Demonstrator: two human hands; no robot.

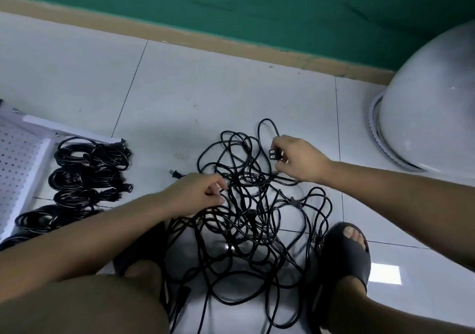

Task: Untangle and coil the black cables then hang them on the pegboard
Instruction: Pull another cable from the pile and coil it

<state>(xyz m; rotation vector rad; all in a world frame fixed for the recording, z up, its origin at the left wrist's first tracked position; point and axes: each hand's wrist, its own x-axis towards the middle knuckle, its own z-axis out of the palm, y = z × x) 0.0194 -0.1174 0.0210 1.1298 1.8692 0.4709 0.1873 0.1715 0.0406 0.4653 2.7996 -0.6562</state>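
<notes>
A tangled heap of black cables (246,220) lies on the white tiled floor between my feet. My right hand (298,161) grips a black two-slot connector (274,153) at the heap's upper right, with a cable loop arching above it. My left hand (195,192) pinches a cable strand at the heap's left edge. A two-pin plug (175,174) lies just left of that hand. Several coiled black cables (90,171) lie in a row beside the white pegboard (18,158), which lies flat at the far left.
A large white dome-shaped object (431,107) stands at the right by the green wall (257,7). My right foot in a black slide sandal (344,254) rests beside the heap. My left knee fills the lower left.
</notes>
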